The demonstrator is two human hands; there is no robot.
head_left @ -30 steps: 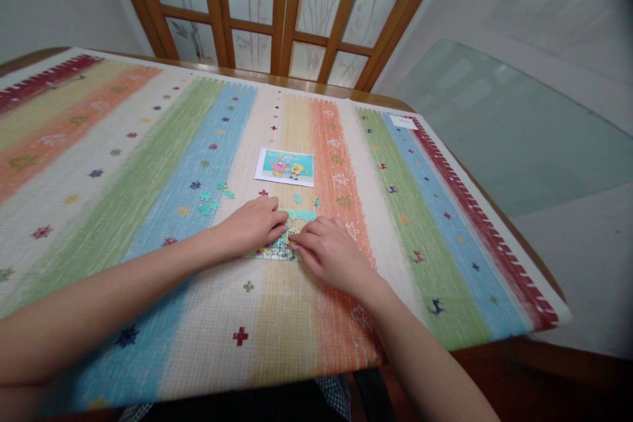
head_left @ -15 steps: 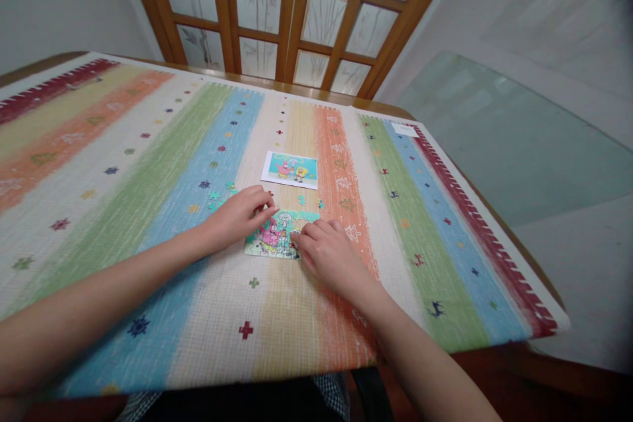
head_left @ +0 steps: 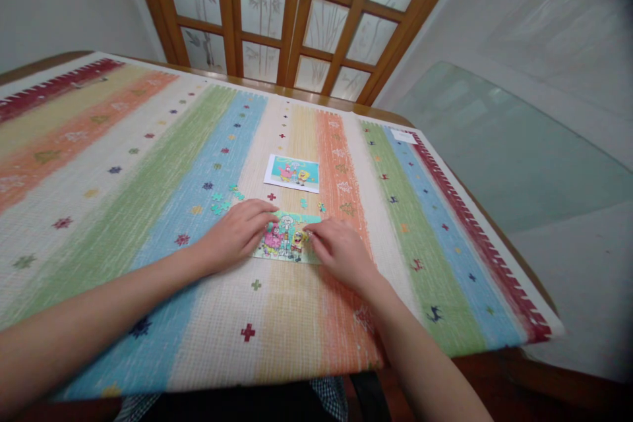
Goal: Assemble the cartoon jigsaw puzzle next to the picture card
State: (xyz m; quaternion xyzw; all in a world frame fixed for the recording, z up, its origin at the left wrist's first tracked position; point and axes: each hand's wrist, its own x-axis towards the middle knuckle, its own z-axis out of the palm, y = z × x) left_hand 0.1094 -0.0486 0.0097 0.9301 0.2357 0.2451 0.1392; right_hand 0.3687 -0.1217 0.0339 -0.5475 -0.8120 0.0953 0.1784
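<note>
A partly covered jigsaw puzzle [head_left: 287,247] with pink, yellow and pale cartoon figures lies on the striped tablecloth between my hands. My left hand [head_left: 240,232] rests over its left edge, fingers stretched forward and touching its upper left part. On the right side, my right hand [head_left: 343,252] has thumb and forefinger pinched at the puzzle, next to the yellow figure. A small pale bit shows at those fingertips, seemingly a jigsaw piece. The right edge of the puzzle is partly hidden by this hand.
Just behind the puzzle lies a picture card [head_left: 294,173] with the same figures. Loose turquoise pieces [head_left: 220,203] lie to the left, and two small groups [head_left: 303,203] sit between card and puzzle. A white paper slip [head_left: 403,137] is at the far right. Wooden glass doors [head_left: 281,26] stand beyond the table.
My left hand has lowered and flattened against the puzzle's left edge. My right hand has shifted slightly right, uncovering the yellow figure. The view has moved a little.
</note>
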